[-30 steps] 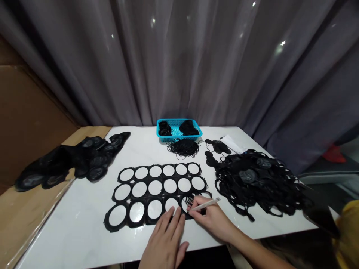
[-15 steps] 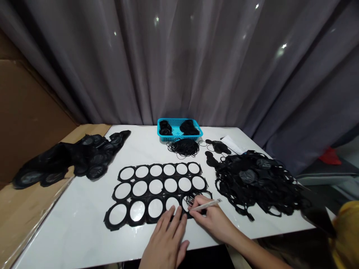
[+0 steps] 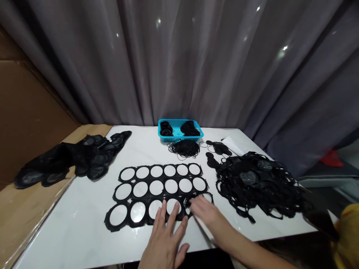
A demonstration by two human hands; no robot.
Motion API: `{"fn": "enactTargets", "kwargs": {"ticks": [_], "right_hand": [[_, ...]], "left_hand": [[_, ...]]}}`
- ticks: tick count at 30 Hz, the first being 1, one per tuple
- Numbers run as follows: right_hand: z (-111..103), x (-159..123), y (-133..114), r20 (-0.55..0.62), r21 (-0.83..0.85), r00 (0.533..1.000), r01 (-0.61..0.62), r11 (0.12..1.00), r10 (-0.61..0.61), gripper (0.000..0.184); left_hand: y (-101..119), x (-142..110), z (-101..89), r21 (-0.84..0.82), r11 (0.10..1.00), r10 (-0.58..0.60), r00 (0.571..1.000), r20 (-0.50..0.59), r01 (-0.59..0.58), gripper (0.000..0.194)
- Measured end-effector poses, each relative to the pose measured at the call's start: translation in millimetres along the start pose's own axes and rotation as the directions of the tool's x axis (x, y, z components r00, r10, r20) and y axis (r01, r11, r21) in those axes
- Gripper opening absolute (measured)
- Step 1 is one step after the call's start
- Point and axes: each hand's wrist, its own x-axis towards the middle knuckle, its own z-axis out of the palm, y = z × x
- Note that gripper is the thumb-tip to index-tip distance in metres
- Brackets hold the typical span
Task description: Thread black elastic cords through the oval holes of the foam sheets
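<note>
Black die-cut sheet (image 3: 147, 198) with three rows of round openings, lying mid-bench (image 3: 70, 239) near the front edge. Left hand (image 3: 165, 239): fingers (image 3: 174, 213) spread wide, flat on the bottom row. Right hand (image 3: 204, 213) at that row's right end (blurred; cannot tell what its fingers hold), just beside a heap of black cut-outs (image 3: 256, 183).

The punched sheet of rings (image 3: 131, 190) lies flat on the marble-topped table (image 3: 61, 235). Behind the sheet sits a plastic basket (image 3: 181, 120) holding two bundles of loops (image 3: 190, 129), with a loose tangle of loops (image 3: 184, 148) just outside it. To the sheet's right is a big heap of cut pieces (image 3: 258, 183); to its left, a second heap (image 3: 84, 157) seems to straddle the table's edge and some cardboard (image 3: 33, 220), as far as I can tell from here.
</note>
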Motion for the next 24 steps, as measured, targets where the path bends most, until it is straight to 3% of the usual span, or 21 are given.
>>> {"fn": "enactTargets", "kwargs": {"ticks": [2, 4, 8, 11, 15, 20, 24], "right_hand": [[-15, 16, 16, -0.177, -0.035, 0.98, -0.099, 0.995, 0.091, 0.011], [-32, 34, 35, -0.331, -0.031, 0.92, -0.235, 0.972, 0.212, 0.022], [-53, 54, 62, -0.384, 0.095, 0.838, -0.383, 0.919, 0.389, 0.026], [-52, 58, 65, -0.28, 0.357, 0.809, -0.412, 0.838, 0.517, 0.03], [-42, 61, 51, -0.026, 0.667, 0.799, -0.434, 0.606, 0.601, 0.037], [-27, 66, 23, 0.153, 0.756, 0.814, -0.462, 0.464, 0.56, 0.038], [-9, 63, -1, 0.284, 0.742, 0.838, -0.499, 0.447, 0.466, 0.037]], "left_hand": [[0, -1, 0.9, 0.004, 1.0, -0.003, 1.0, 0.0, 0.003, 0.065], [0, -2, 1.5, 0.017, 1.0, -0.003, 1.0, -0.001, 0.003, 0.068], [1, -3, -1.1, 0.036, 0.999, 0.008, 1.0, -0.005, -0.007, 0.07], [1, -4, -5.1, 0.048, 0.999, 0.019, 1.0, -0.012, -0.018, 0.074], [-5, -12, -8.8, 0.071, 0.998, 0.004, 0.999, -0.034, -0.001, 0.069], [-16, -28, -10.5, 0.091, 0.995, -0.022, 0.994, -0.111, 0.032, 0.053], [-17, -34, -10.7, 0.064, 0.997, -0.027, 0.995, -0.093, 0.033, 0.052]]}}
